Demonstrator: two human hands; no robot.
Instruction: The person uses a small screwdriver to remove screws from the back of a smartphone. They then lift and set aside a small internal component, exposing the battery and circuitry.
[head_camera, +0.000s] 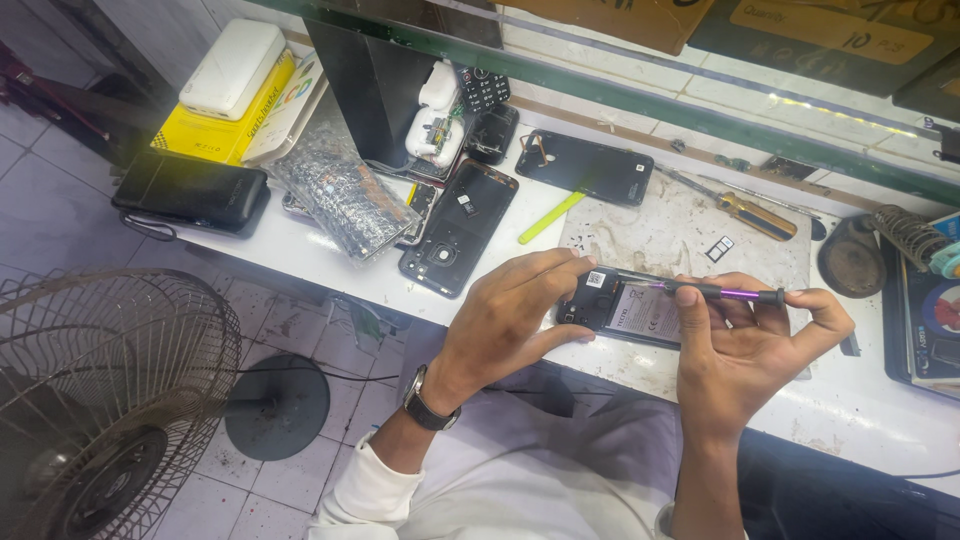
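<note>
An opened black phone (628, 308) lies on a worn white mat (690, 235) at the near edge of the white bench, its battery and circuit board exposed. My left hand (510, 320) grips the phone's left end and holds it steady. My right hand (745, 335) holds a small purple-handled screwdriver (725, 293), laid nearly flat, its tip pointing left over the phone's upper edge near the board.
A black back cover (460, 228), another dark phone (585, 166), a yellow pry stick (550, 217), an orange-handled screwdriver (755, 215) and a keypad handset (482, 88) lie behind. A black wallet (190, 192), boxes (235, 95) and a soldering stand (910, 235) sit at the sides. A floor fan (95, 400) stands lower left.
</note>
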